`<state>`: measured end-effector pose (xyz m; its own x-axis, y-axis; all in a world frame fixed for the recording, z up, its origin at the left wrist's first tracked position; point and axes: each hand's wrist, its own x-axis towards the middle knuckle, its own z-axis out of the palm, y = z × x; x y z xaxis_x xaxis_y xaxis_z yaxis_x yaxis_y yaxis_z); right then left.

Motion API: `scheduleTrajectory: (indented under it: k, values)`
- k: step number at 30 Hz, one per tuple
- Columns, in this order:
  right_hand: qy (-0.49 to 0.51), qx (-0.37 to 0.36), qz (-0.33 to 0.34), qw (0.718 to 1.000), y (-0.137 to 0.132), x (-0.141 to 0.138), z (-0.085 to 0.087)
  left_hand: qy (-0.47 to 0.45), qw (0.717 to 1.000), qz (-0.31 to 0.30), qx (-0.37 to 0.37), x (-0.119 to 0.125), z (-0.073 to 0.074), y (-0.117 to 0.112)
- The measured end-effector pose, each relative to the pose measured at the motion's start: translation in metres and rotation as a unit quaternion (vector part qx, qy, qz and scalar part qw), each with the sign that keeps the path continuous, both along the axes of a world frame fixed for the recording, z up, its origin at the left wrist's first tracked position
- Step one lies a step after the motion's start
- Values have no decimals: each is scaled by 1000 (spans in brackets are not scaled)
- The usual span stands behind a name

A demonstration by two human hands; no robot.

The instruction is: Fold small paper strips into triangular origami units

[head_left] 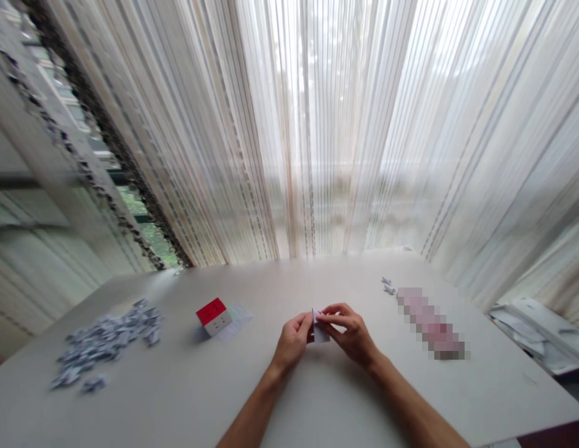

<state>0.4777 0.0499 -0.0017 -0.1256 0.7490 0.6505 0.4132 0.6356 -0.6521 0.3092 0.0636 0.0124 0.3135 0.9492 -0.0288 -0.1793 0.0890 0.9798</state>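
Note:
Between my two hands, just above the white table [252, 398], is a small piece of folded white paper [320, 333]. My left hand [293, 339] pinches its left edge between thumb and fingers. From the other side, my right hand [349, 330] has its thumb and fingertips closed on the paper's upper right part. The folds on the far side are hidden by the fingers. To the left lies a large heap of small folded paper pieces [109, 339]. Two similar little folded pieces [388, 285] sit towards the back right.
A small box with a red top [211, 311] and white sides stands left of my hands, by a pale sheet [238, 320]. A pinkish blurred-out object [429, 323] lies at right. Sheer striped curtains [317, 124] hang behind the table; a white stack [541, 336] stands beyond its right edge.

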Motion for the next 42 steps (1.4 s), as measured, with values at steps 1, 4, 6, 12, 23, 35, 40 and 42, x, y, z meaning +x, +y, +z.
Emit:
scheduleTrajectory:
  k: [1,4,6,12,23,35,40,42]
  values:
    - [1,-1,-1,1000,-1,0,1,1,1000,-9,5,0,0,0]
    - [12,-21,0,1000,-3,0,5,3,999,-34,33,0,-3,0]
    - [24,-49,8,999,-4,0,8,-3,997,-43,56,1,-6,1]
    - [117,-152,48,980,0,0,8,-14,994,-39,101,2,-8,1]
    - [138,-257,71,954,3,8,8,91,980,-73,163,1,-12,-8]
    - [199,-270,44,941,0,3,10,97,980,-54,166,5,-9,-9]
    - [207,-274,36,939,1,4,9,115,978,-20,172,4,-4,-7]
    - [200,-284,42,937,2,4,8,122,977,-18,174,3,-3,-6]
